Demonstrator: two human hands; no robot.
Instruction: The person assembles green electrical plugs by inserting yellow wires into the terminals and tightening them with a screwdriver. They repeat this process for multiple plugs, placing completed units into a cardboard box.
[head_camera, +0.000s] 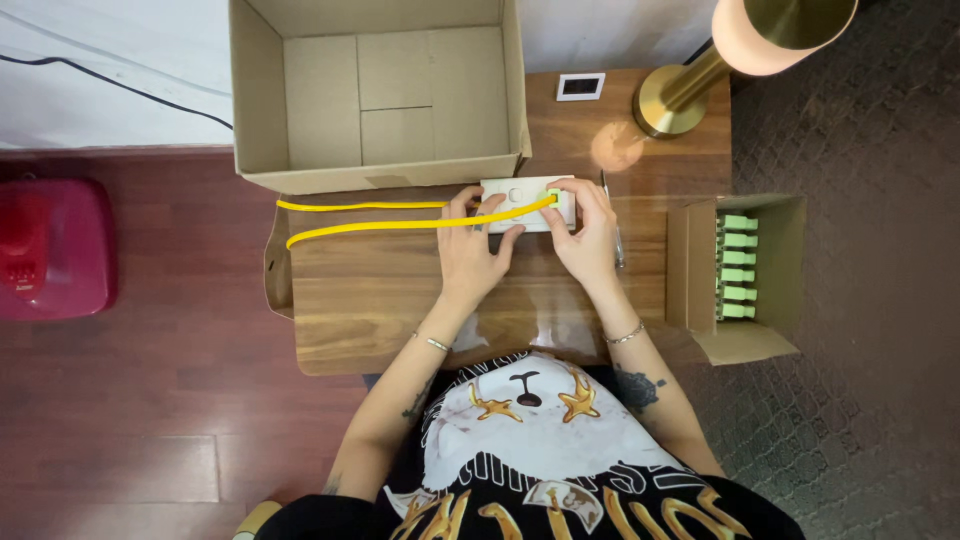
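Observation:
A white rectangular box-shaped device (520, 196) lies on the wooden table (380, 300) just in front of a large cardboard box. My left hand (470, 250) grips its left part, thumb and fingers around it. My right hand (588, 235) holds the right end, fingertips pressing a green connector (553, 197) at the end of a yellow cable (400, 223). The cable runs left across the table in two strands and loops at the table's left edge.
A large open cardboard box (260, 120) stands at the table's back. A smaller open box (690, 265) at the right holds several green connectors (738, 266). A brass lamp (690, 85), a small white frame (580, 87) and a thin metal tool (617, 245) are nearby. A red object (50, 245) sits on the floor left.

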